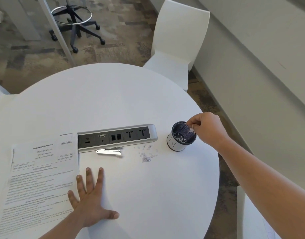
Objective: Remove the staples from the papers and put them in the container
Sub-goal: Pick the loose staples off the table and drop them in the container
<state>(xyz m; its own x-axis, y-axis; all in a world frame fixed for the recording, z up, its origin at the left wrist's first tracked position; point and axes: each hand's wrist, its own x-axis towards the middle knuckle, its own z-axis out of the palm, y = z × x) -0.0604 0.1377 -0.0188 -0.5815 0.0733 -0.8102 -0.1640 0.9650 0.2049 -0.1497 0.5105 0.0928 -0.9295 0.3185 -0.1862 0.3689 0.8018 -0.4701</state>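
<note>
Left hand [89,197] flat, fingers spread, on round white worktop [113,100] at edge of printed papers [43,178], right hand [206,130] with fingertips pinched over black-mesh cylindrical container [178,144], grip contents unclear, loose silver staples [147,156] scattered beside it

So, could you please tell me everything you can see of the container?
The container is a small round cup, dark mesh inside, wrapped outside in white paper bearing a handwritten mark. It stands upright on the white table, right of the socket strip. Small pale bits lie at its bottom. The right hand holds pinched fingertips over its rim; contact is unclear.
</note>
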